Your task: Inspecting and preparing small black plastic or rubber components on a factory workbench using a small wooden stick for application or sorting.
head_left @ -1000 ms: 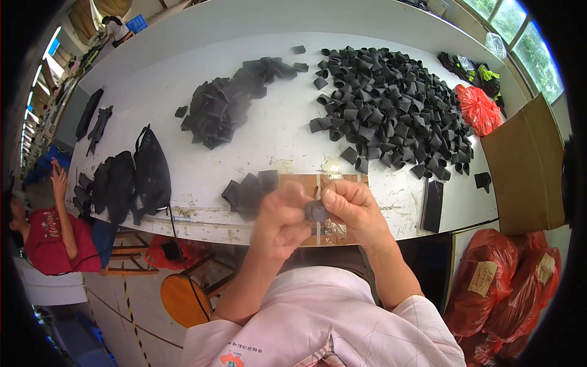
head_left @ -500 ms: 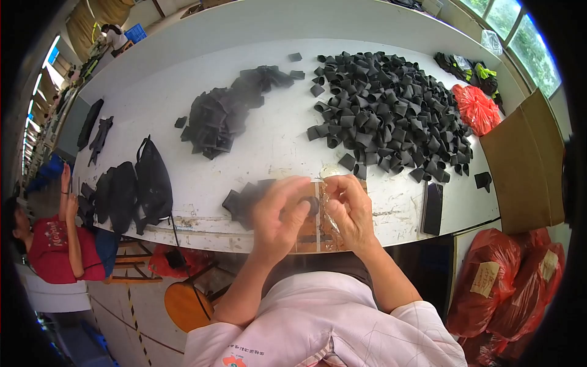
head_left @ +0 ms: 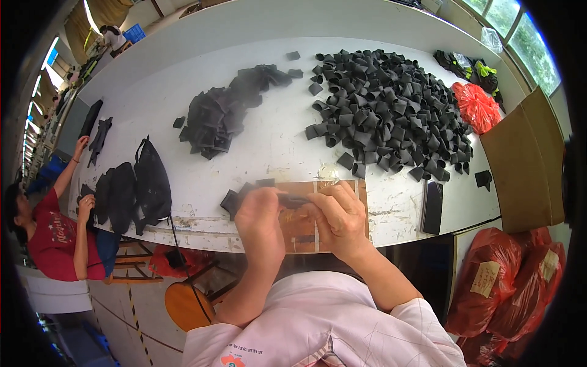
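Note:
Both my hands meet above a brown board [head_left: 298,231] at the table's front edge. Between them is a small black fabric piece [head_left: 295,200], partly covered by fingers. My right hand [head_left: 340,215] pinches its right end between thumb and bent fingers. At its left end my left hand [head_left: 259,219] is curled round, slightly blurred. A few flat black pieces [head_left: 230,200] lie just beside the left hand. Beyond the hands, to the right, spreads a big heap of black folded loops [head_left: 391,116]. Flat black pieces form a looser pile [head_left: 214,122] on the left.
Black bags [head_left: 151,177] lie at the table's left, where a person in a red shirt [head_left: 61,244] reaches in. A dark oblong block [head_left: 432,208], a cardboard sheet [head_left: 526,162] and red bags [head_left: 489,281] are on the right. A stool [head_left: 188,306] stands at lower left.
My right hand has come down and left from the board's far edge, where shiny clear film was by its fingers. The left hand has shifted left. The co-worker's arm now reaches across the table's left.

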